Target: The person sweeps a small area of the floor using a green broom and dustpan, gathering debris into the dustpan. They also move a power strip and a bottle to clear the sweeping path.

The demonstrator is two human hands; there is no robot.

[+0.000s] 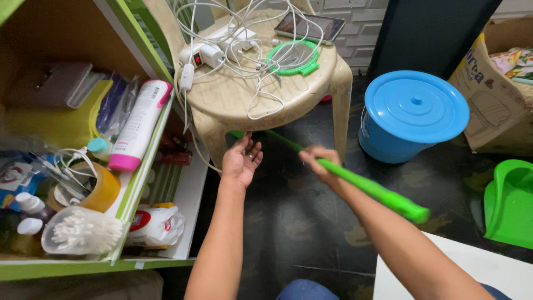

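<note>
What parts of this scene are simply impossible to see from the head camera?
- Far end of the green plastic stick: hidden under the beige plastic stool.
- Right hand fingers: wrapped round the stick, facing away.
- Inside of the blue plastic bucket: covered by its blue round lid.
- Green plastic dustpan: cut off by the right edge.
- Left hand: open, palm showing, holding nothing.

The right hand [317, 159] grips a green stick [355, 180] that runs under a beige plastic stool [261, 94]. The left hand [241, 161] hangs open, palm up, just below the stool's front edge, beside the stick. A lidded blue bucket [411, 114] stands nearby.
</note>
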